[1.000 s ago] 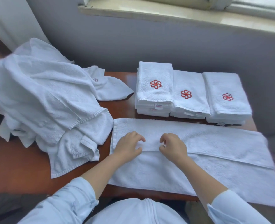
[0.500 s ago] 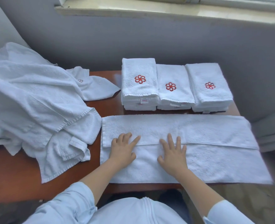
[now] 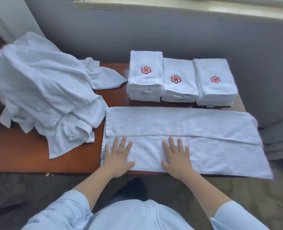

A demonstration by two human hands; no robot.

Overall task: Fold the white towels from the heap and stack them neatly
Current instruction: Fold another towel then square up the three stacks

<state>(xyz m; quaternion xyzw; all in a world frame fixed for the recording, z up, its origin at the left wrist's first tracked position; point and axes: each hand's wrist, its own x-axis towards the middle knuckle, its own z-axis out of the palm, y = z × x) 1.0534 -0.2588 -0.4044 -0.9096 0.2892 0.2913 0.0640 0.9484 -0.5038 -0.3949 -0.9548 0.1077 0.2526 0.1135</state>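
Observation:
A long white towel (image 3: 195, 128) lies flat across the front of the brown table (image 3: 17, 151), its far long edge folded toward me over the middle. My left hand (image 3: 116, 157) presses flat on its near left part, fingers spread. My right hand (image 3: 177, 157) presses flat beside it, near the towel's middle. A heap of unfolded white towels (image 3: 42, 92) covers the table's left side. Three stacks of folded towels with red flower emblems stand at the back: left stack (image 3: 145, 75), middle stack (image 3: 179, 80), right stack (image 3: 214, 80).
A grey wall (image 3: 154, 34) rises right behind the table, with a window ledge (image 3: 170, 5) above. The towel's right end overhangs the table's right edge. Grey fabric (image 3: 278, 138) sits to the right of the table. Floor shows below the front edge.
My hands went from curled at the fold line to flat, and have slid toward me onto the towel's near part. The camera view shifted.

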